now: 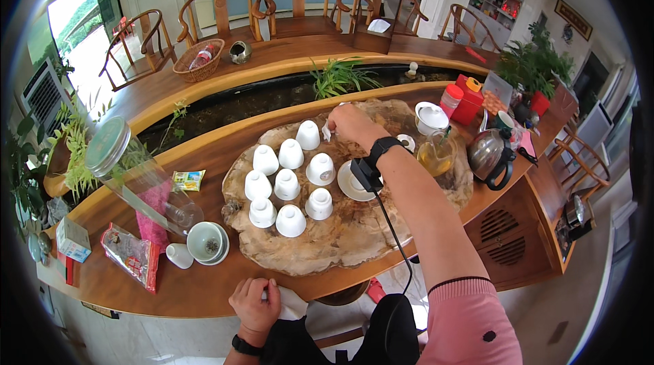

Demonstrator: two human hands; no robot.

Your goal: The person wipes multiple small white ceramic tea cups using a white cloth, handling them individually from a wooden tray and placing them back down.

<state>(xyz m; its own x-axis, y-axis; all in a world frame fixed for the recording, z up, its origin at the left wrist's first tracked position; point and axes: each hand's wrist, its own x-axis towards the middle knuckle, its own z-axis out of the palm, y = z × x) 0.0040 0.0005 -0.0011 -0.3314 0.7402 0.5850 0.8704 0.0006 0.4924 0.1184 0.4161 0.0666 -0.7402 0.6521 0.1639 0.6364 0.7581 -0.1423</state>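
My right hand reaches over the far side of the wooden slab tea tray, its fingers pinched on a crumpled white tissue. Left of it, several small white teacups stand upside down on the tray. Beneath my right wrist, a white saucer is partly hidden by the wrist device. My left hand rests curled at the table's near edge, closed on another white tissue that sticks out to its right.
A lidded white gaiwan, a glass pitcher of tea and a kettle stand at the right. To the left are a tall glass jar, a bowl and a red packet. A planted trough lies beyond.
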